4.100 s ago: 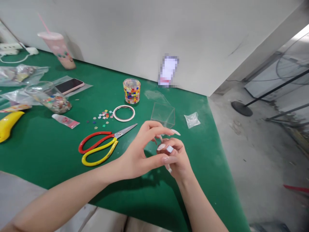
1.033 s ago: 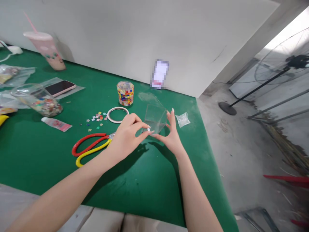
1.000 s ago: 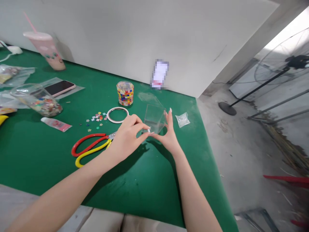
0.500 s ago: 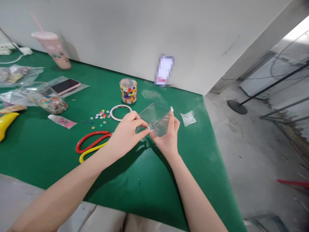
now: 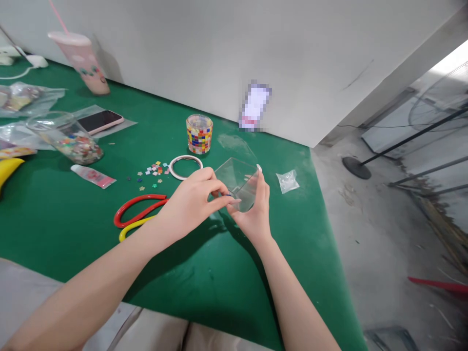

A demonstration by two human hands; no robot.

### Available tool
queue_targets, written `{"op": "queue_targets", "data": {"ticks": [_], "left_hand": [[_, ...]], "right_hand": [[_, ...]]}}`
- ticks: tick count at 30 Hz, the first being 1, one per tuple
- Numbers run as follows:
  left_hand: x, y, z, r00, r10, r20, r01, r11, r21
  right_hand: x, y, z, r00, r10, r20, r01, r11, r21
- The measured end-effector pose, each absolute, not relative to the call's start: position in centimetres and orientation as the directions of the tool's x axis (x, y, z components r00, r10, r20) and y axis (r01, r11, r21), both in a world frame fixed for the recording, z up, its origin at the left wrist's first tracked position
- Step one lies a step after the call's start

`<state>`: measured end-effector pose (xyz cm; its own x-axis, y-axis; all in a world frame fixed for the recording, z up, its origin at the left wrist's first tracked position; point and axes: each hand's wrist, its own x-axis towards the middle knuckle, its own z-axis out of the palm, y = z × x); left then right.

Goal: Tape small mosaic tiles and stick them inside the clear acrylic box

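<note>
A clear square box (image 5: 239, 171), tilted with its open side facing up, is held above the green table. My right hand (image 5: 254, 209) wraps round its right side and bottom, thumb below and fingers behind the wall. At its lower left edge, my left hand (image 5: 201, 197) is closed with thumb and index finger pinched together; whatever lies between those fingertips is too small to make out. Red-and-yellow-handled scissors (image 5: 139, 209) lie partly under my left forearm. Just beyond my left hand are a roll of white tape (image 5: 185, 167) and several small coloured mosaic pieces (image 5: 157, 168).
A mosaic-covered glass (image 5: 199, 135) stands near the wall, with a phone (image 5: 255, 106) leaning behind it. To the left are a glue tube (image 5: 93, 176), a tipped clear cup (image 5: 78, 146) of pieces, another phone (image 5: 102, 121) and a pink drink cup (image 5: 82, 63). A small plastic bag (image 5: 288, 181) lies right.
The view has shifted slightly. My left fingertips have slid a little to the right along the box's lower edge. My right hand keeps its hold on the box.
</note>
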<state>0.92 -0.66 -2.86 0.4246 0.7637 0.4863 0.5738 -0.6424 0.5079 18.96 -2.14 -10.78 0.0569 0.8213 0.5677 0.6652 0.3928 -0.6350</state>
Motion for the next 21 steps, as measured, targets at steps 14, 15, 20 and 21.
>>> {"op": "queue_targets", "data": {"ticks": [14, 15, 20, 21], "left_hand": [[-0.2, -0.2, -2.3, 0.558, 0.572, 0.601, 0.512, -0.807, 0.294], [-0.4, -0.2, -2.2, 0.556, 0.569, 0.606, 0.514, -0.808, 0.288], [-0.7, -0.2, -1.8, 0.527, 0.571, 0.629, 0.53, -0.8, 0.282], [-0.7, -0.2, -1.7, 0.514, 0.573, 0.639, 0.535, -0.796, 0.283]], "right_hand": [[19.1, -3.2, -10.4, -0.035, 0.908, 0.419, 0.507, 0.377, -0.775], [19.1, -3.3, -10.3, -0.048, 0.912, 0.408, 0.494, 0.377, -0.783], [19.0, -3.7, -9.8, -0.096, 0.944, 0.316, 0.383, 0.328, -0.863], [18.9, -3.8, -9.6, -0.095, 0.951, 0.293, 0.355, 0.307, -0.883]]}}
